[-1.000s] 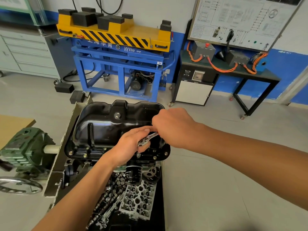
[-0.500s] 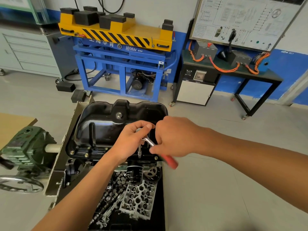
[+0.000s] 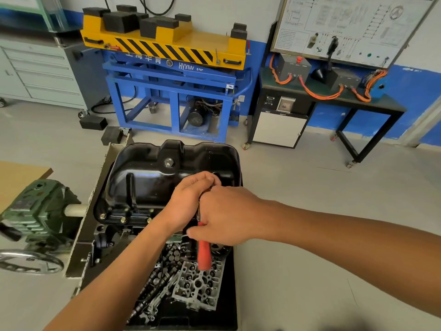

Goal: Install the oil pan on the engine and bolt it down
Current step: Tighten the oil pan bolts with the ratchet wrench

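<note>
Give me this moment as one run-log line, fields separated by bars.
step: bolting down oil pan | right hand: grips ratchet by red handle | left hand: holds its head | pan: on engine

Bright, even light; wide-angle bending at edges; slight blur throughout.

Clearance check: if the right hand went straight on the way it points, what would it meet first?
The left hand, just ahead of it over the near edge of the oil pan. The right hand grips the wrench; whether the hands touch is unclear.
</note>
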Motion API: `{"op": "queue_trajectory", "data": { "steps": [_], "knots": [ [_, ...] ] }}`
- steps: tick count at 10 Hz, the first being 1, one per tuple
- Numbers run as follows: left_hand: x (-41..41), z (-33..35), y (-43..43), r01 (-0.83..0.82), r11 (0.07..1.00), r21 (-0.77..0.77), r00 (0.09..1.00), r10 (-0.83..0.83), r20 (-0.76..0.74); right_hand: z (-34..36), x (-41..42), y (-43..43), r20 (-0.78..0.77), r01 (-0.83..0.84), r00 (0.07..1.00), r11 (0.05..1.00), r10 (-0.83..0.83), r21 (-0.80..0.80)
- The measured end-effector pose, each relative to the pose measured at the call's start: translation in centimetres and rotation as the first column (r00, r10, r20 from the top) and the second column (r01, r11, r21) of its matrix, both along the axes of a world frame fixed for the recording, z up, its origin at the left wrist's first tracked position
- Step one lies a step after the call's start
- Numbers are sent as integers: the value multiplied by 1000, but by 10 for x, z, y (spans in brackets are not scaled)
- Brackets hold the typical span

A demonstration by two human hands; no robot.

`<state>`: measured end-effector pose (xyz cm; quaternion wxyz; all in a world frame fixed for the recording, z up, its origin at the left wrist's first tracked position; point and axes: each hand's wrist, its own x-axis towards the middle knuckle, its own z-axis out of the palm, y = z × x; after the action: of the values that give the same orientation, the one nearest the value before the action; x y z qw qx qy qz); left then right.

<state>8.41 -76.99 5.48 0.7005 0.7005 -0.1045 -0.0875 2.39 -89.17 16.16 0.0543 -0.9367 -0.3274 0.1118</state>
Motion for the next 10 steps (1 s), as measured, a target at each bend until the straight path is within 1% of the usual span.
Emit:
{"op": "queue_trajectory", "data": {
  "steps": [1, 3, 4, 5, 6, 7, 8, 9, 10],
  "knots": [
    [-2, 1, -3, 4, 998, -66, 999, -6, -36, 8, 5, -16, -47, 17, 999, 993, -23, -116],
    [-7, 7, -4, 41, 978, -204, 996, -56, -69, 24, 28, -39, 3, 124, 992, 963, -126, -238],
    [-7, 7, -2, 60, 975, -215, 995, -77, -70, 28, 38, -43, 168, 161, 978, 961, -125, -227],
    [-9, 7, -2, 137, 962, -234, 988, -150, -36, 29, 46, -41, 354, 185, 929, 963, -106, -198],
    [-8, 9, -1, 155, 959, -238, 985, -170, -43, 24, 51, -36, 408, 162, 910, 971, -77, -177],
    [-8, 7, 4, 141, 957, -254, 988, -153, -25, 18, 51, -38, 411, 140, 909, 978, -64, -156],
    [-8, 4, 6, 93, 968, -234, 996, -90, 22, 21, 44, -43, 341, 140, 937, 978, -81, -154],
    [-7, 3, 0, 24, 969, -246, 999, -12, 48, 24, 32, -43, 120, 114, 988, 985, -99, -129],
    [-5, 3, -6, -43, 974, -222, 996, 58, 62, 14, 13, -31, -75, 77, 994, 996, -81, -52]
  ]
}}
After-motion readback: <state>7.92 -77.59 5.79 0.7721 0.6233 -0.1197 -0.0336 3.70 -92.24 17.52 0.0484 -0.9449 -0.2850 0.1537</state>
